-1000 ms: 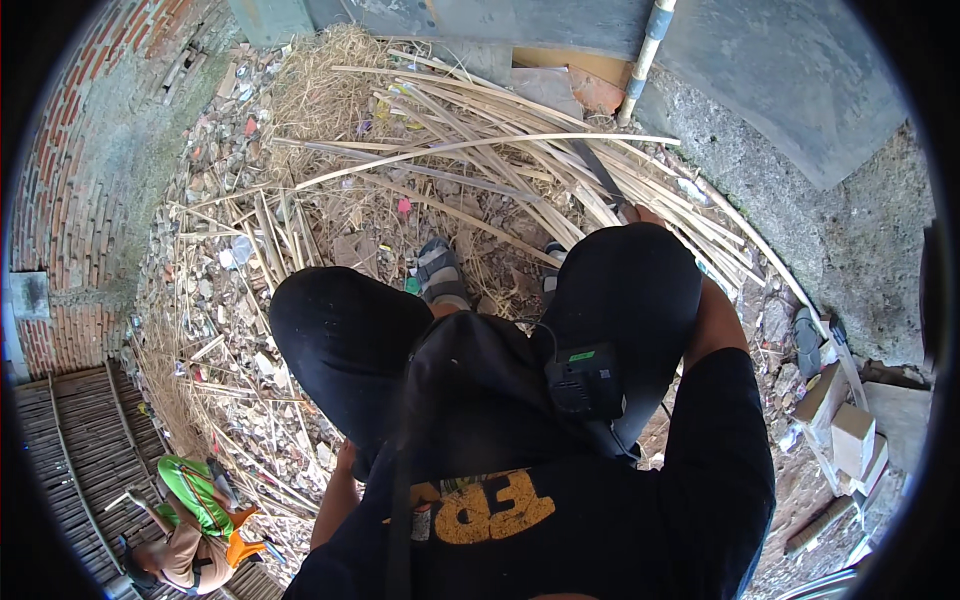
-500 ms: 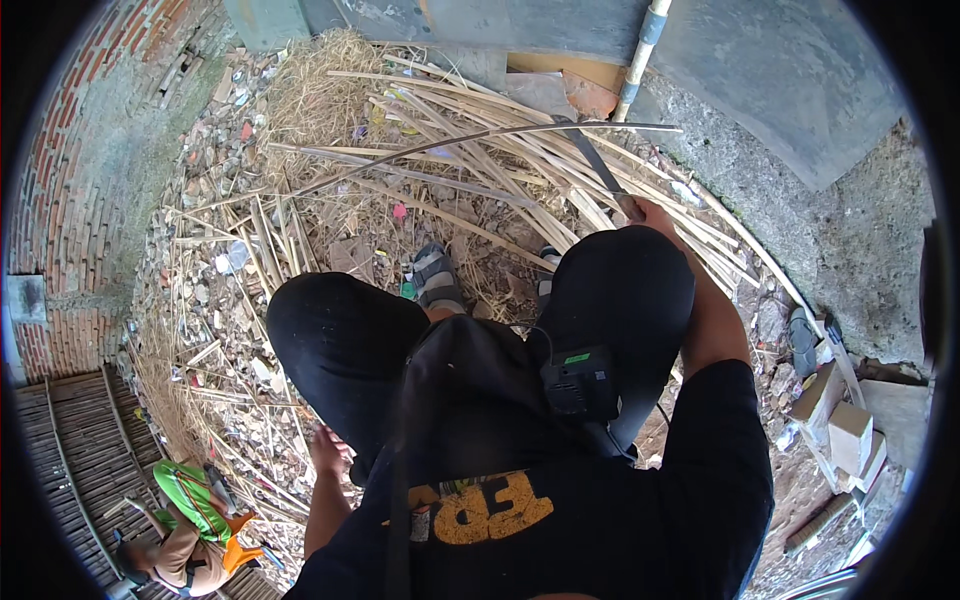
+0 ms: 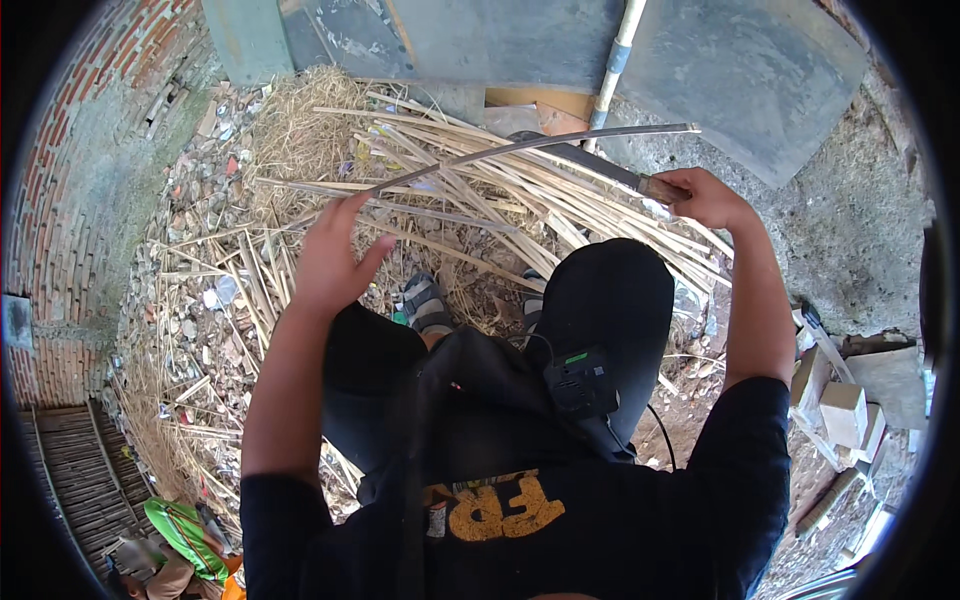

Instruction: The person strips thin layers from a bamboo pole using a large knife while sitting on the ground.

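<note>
My right hand (image 3: 703, 195) is wrapped round the wooden handle of a machete (image 3: 600, 168), its dark blade pointing left above the pile of strips. A long, dark, slightly bowed bamboo strip (image 3: 540, 142) crosses over the pile and passes by the blade. My left hand (image 3: 338, 255) reaches forward at the strip's left end, fingers stretched out and thumb spread apart. Its fingertips are at the strip; whether they touch it I cannot tell. Many pale split bamboo strips (image 3: 520, 185) lie in a loose heap beyond my feet.
Dry straw (image 3: 305, 130) and rubble lie left of the heap. A grey panel (image 3: 450, 45) and a pipe (image 3: 618, 60) stand behind it. A rough concrete wall (image 3: 800, 240) and pale blocks (image 3: 843, 413) are at the right. Another person (image 3: 185, 540) sits at the lower left.
My left hand has risen from beside my left knee to the bowed strip's left end. My right hand has lifted with the machete and moved right, the blade now lying flatter.
</note>
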A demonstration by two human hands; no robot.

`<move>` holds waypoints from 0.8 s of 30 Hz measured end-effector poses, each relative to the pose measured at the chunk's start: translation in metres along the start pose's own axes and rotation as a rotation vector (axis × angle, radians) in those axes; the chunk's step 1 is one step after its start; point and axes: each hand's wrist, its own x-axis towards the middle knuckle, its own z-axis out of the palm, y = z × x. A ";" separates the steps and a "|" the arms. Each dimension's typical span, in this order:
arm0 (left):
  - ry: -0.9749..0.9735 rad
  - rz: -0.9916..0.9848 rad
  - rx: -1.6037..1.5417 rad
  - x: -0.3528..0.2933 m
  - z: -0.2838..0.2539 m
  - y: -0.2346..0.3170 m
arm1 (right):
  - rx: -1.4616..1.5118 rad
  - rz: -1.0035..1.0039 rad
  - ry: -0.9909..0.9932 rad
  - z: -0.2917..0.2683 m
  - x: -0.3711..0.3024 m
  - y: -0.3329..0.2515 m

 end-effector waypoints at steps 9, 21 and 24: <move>-0.345 -0.186 0.254 0.055 0.117 -0.046 | 0.160 -0.009 -0.067 -0.021 -0.045 -0.064; -0.737 -0.114 0.055 0.036 0.145 -0.033 | 0.234 0.026 -0.095 0.007 -0.058 -0.022; -0.506 0.018 0.125 0.029 0.137 -0.047 | 0.309 -0.016 -0.058 0.003 -0.061 -0.028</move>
